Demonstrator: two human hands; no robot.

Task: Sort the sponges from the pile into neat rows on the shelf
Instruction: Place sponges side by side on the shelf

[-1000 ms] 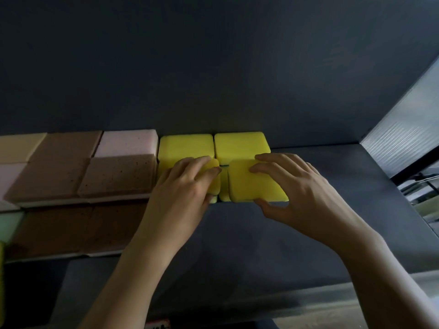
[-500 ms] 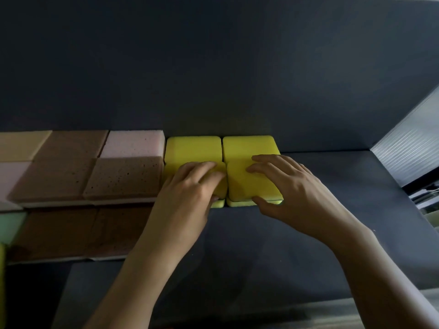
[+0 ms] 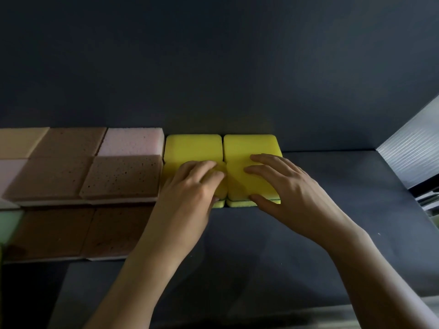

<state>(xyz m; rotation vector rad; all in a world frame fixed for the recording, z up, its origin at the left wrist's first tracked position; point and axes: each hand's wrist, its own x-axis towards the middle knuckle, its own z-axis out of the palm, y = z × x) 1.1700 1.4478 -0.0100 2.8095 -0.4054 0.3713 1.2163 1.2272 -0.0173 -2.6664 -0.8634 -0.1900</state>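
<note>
Yellow sponges [image 3: 251, 184] lie side by side under my fingers, left hand [image 3: 187, 193] gripping one, right hand [image 3: 292, 195] the other.

Left hand [image 3: 190, 186]: bare, slender fingers, short nails.
Right hand [image 3: 289, 188]: bare, slender fingers, knuckles visible.
Left forearm [image 3: 147, 269]: bare, unsleeved to frame edge.
Right forearm [image 3: 380, 281]: bare, unsleeved to frame corner.
</note>
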